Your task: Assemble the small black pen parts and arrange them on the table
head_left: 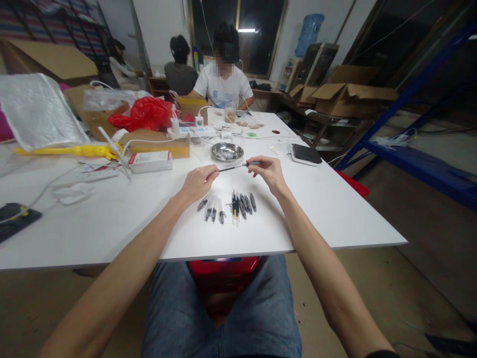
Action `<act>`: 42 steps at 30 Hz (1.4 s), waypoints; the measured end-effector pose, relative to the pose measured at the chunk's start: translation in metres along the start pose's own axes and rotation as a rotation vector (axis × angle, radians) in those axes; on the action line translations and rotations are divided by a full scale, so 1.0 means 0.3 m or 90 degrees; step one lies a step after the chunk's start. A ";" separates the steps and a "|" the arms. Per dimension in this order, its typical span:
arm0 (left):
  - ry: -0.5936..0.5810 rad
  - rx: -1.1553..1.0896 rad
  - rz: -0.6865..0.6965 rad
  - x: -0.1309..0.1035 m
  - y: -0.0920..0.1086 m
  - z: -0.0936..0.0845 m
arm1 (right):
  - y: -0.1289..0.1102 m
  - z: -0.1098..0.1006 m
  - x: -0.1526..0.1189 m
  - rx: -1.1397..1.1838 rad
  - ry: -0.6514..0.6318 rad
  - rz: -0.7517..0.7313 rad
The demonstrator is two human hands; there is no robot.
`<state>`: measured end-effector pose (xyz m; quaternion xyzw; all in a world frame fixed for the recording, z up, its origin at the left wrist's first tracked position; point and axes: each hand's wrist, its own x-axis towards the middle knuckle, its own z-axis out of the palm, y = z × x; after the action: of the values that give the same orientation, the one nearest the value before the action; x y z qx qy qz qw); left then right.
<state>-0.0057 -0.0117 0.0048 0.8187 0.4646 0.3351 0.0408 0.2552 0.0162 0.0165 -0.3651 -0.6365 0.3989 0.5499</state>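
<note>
My left hand (pixel 198 183) pinches one end of a thin dark pen refill (pixel 227 169) over the table. The refill's pale far end meets a grey pen part (pixel 253 163) in my right hand's fingers (pixel 270 174); whether it sits inside that part is too small to tell. Below my hands lie several clear pen barrels with black ends (pixel 213 211). Beside them is a group of dark refills with yellow sections (pixel 235 205). Several grey pen parts (pixel 246 204) lie to the right of these. Just beyond my hands stands a shiny metal bowl (pixel 227 152) with something small in it.
The white table (pixel 328 214) carries a white box (pixel 150 162), a power strip (pixel 192 132) with cables and a red plastic bag (pixel 145 114) on the left. A black-topped flat device (pixel 306 154) lies at right. A person in a white shirt (pixel 223 84) sits opposite.
</note>
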 end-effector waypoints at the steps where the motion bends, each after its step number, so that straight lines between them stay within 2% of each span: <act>1: -0.001 0.000 0.000 0.000 0.002 -0.001 | 0.001 0.001 -0.001 0.003 -0.004 0.008; 10: 0.000 0.006 -0.004 -0.001 0.001 -0.006 | 0.012 -0.015 0.000 0.043 0.021 0.036; 28: -0.008 0.009 -0.008 -0.001 0.003 -0.006 | 0.000 -0.001 -0.001 0.044 -0.009 0.038; 42: -0.025 0.009 -0.006 0.000 0.008 -0.010 | -0.002 0.036 -0.010 -0.023 -0.042 -0.015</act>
<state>-0.0058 -0.0139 0.0079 0.8231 0.4702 0.3153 0.0455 0.2448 0.0120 0.0148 -0.3541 -0.6658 0.3928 0.5263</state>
